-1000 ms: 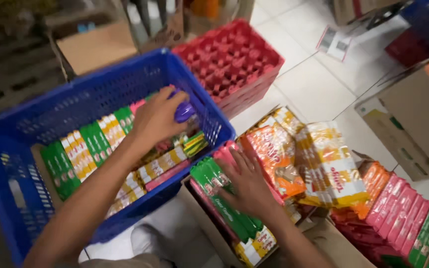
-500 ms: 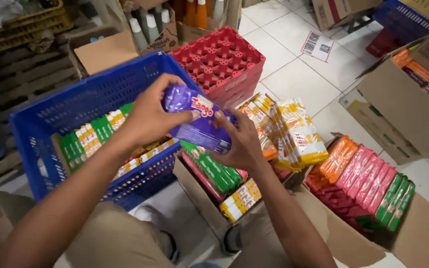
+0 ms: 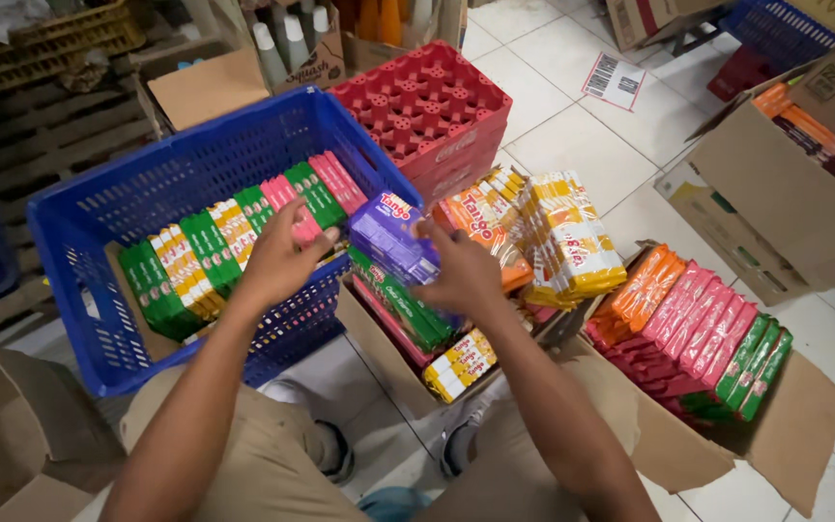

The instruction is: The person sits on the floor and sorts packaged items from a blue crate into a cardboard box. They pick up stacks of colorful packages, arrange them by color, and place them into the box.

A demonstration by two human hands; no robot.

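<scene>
My right hand (image 3: 459, 271) grips a purple snack pack (image 3: 390, 238) and holds it above an open cardboard box (image 3: 371, 340) filled with green, pink and yellow packs. My left hand (image 3: 277, 257) hovers at the near rim of a blue plastic basket (image 3: 99, 208), fingers spread, just left of the purple pack and not clearly touching it. Inside the basket, rows of green, yellow and pink packs (image 3: 224, 237) stand on edge.
Orange and yellow snack bags (image 3: 543, 237) are piled right of the box. Another open carton (image 3: 717, 338) of orange, pink and green packs lies at right. A red crate stack (image 3: 427, 106) stands behind the basket. More cartons and bottles line the back.
A second ago my left hand reached into the basket for the purple pack. Both hands then lifted it out, and now my right hand holds it over the box while my left has let go.
</scene>
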